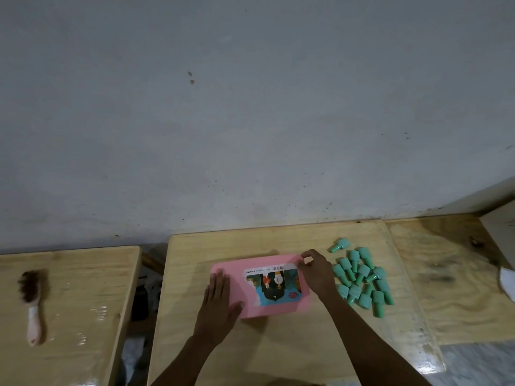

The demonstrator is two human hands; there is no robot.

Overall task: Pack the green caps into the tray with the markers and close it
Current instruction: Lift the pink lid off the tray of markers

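Note:
A pink tray (278,309) with a picture label on its shut lid lies flat in the middle of the centre table. My left hand (220,299) rests flat on its left end, fingers spread. My right hand (316,270) curls over the tray's far right corner, fingertips pinching the lid's edge. Several green caps (361,277) lie in a loose heap on the wood just right of the tray, one cap (338,245) apart at the back. No markers show; the lid hides the inside.
A pink-handled brush (33,302) lies on the left table, across a gap from the centre table (278,352). Another wooden table (451,274) adjoins on the right, with a white object (507,282) at the frame's edge. A grey wall stands behind.

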